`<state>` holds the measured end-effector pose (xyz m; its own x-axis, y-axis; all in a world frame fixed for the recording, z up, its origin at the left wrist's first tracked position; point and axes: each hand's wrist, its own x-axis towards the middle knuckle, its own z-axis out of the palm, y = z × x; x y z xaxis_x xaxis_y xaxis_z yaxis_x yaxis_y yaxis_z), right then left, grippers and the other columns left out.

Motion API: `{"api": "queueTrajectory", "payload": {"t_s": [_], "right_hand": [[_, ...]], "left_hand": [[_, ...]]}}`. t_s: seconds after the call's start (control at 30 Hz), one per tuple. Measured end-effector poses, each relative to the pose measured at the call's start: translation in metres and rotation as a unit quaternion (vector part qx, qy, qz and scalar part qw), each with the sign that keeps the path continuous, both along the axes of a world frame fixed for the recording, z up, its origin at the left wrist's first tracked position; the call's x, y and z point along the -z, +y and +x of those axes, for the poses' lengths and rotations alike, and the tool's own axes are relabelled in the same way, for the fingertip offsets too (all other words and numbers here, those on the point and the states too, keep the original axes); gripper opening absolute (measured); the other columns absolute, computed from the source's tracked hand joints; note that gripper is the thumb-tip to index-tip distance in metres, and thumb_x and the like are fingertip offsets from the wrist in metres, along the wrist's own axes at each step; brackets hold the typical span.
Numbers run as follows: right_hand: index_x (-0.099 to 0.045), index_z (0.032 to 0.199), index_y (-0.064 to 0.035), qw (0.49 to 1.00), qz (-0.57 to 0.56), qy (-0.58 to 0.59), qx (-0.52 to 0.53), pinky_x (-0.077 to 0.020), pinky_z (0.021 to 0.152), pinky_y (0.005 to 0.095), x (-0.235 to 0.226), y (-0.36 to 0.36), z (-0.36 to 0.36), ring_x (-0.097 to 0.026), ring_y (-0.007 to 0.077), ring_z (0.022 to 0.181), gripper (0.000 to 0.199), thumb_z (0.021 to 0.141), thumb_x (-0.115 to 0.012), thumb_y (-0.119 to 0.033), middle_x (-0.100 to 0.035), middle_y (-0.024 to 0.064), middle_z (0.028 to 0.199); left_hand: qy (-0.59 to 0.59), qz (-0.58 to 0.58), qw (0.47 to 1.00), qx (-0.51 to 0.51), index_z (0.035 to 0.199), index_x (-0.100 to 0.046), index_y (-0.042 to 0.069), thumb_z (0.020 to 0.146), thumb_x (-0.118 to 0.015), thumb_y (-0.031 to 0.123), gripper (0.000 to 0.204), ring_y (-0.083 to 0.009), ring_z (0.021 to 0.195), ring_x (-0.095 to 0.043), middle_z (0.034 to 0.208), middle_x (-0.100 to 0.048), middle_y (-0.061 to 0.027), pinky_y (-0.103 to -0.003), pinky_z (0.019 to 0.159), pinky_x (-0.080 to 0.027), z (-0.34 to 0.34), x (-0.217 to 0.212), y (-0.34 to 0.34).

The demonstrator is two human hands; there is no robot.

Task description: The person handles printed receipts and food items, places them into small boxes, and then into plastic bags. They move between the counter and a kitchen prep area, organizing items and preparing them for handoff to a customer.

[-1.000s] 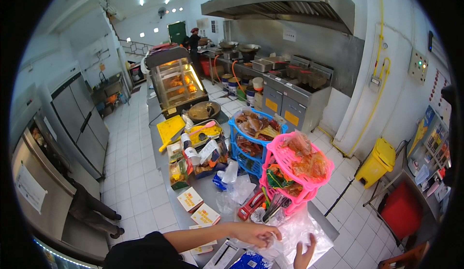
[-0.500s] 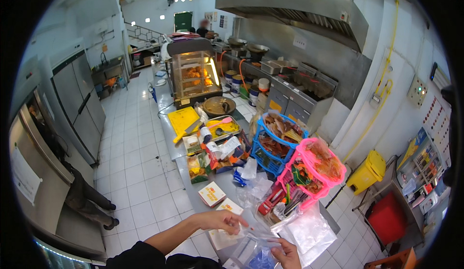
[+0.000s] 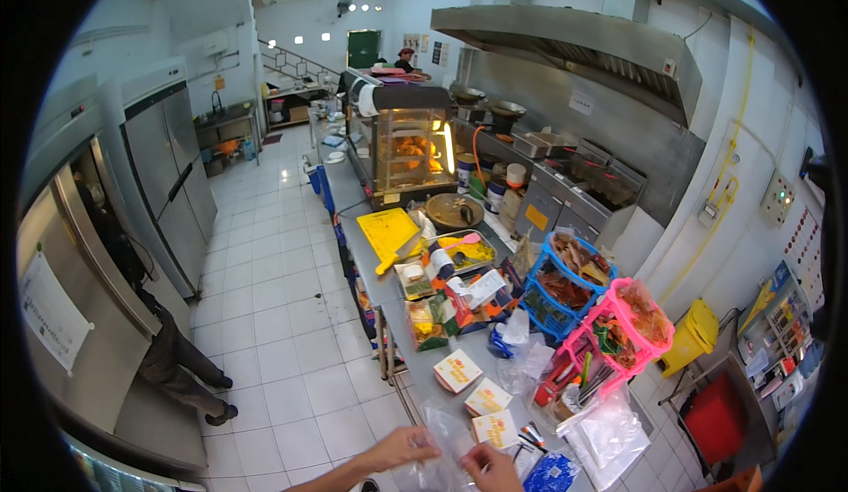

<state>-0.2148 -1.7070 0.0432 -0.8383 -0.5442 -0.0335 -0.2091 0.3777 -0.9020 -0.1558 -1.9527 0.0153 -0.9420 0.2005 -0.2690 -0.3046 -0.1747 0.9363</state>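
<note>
At the near edge of the steel counter, my left hand [image 3: 405, 448] is closed, fingertips pinched on the edge of a clear plastic bag [image 3: 449, 430]. My right hand [image 3: 491, 469] is also closed, its thumb and fingers gripping the bag's other side. The bag hangs between both hands; its lower part is cut off or hard to make out. Just beyond my right hand stands a small white box with orange print [image 3: 495, 430], with two more such boxes behind it, a middle box [image 3: 488, 397] and a far box [image 3: 457, 371]. A blue-patterned packet [image 3: 552, 473] lies right of my right hand.
A pile of clear plastic bags [image 3: 609, 439] lies at the counter's right edge, by pink baskets [image 3: 618, 333] and blue baskets [image 3: 565, 284] of packets. Farther off are a yellow cutting board with a knife [image 3: 389, 234] and a lit food warmer [image 3: 411, 147]. A person [image 3: 172, 342] stands at the left fridge.
My view has shifted. Both hands have moved left and nearer to me with the clear bag, and the third box and blue packet now show plainly on the counter.
</note>
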Motion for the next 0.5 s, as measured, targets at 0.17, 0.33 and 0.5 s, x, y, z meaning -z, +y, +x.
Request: {"api": "queueTrajectory", "payload": {"t_s": [0.17, 0.33, 0.5], "right_hand": [[-0.068, 0.086, -0.0058, 0.935, -0.027, -0.315, -0.159, -0.0424, 0.054, 0.0247, 0.074, -0.057, 0.034, -0.058, 0.0085, 0.059, 0.036, 0.101, -0.062, -0.038, -0.063, 0.0008, 0.066], [-0.067, 0.085, -0.0038, 0.942, -0.015, -0.25, -0.221, -0.0487, 0.057, 0.0245, 0.079, -0.049, 0.037, -0.061, 0.0088, 0.061, 0.027, 0.101, -0.061, -0.025, -0.063, 0.001, 0.066], [-0.054, 0.1, -0.0016, 0.981, -0.041, -0.188, 0.04, -0.0557, 0.057, 0.0335, 0.064, -0.084, 0.058, -0.067, 0.0179, 0.062, 0.019, 0.085, -0.067, -0.005, -0.061, 0.0068, 0.075]], "left_hand": [[0.059, -0.123, 0.988, 0.068, 0.099, -0.071, 0.0, 0.09, -0.077, 0.034, 0.035, -0.0082, 0.076, -0.062, 0.078, -0.067, 0.0002, -0.026, 0.065, -0.05, 0.049, 0.028, -0.006], [-0.02, 0.013, 1.0, 0.001, 0.08, -0.072, 0.003, 0.094, -0.073, 0.023, 0.025, -0.0101, 0.078, -0.065, 0.083, -0.072, -0.0054, -0.028, 0.068, -0.053, 0.084, 0.052, -0.1], [0.057, -0.142, 0.969, -0.196, 0.063, -0.043, 0.005, 0.083, -0.072, 0.001, 0.035, -0.0148, 0.073, -0.067, 0.077, -0.069, -0.0078, -0.03, 0.064, -0.051, 0.096, 0.039, -0.11]]}}
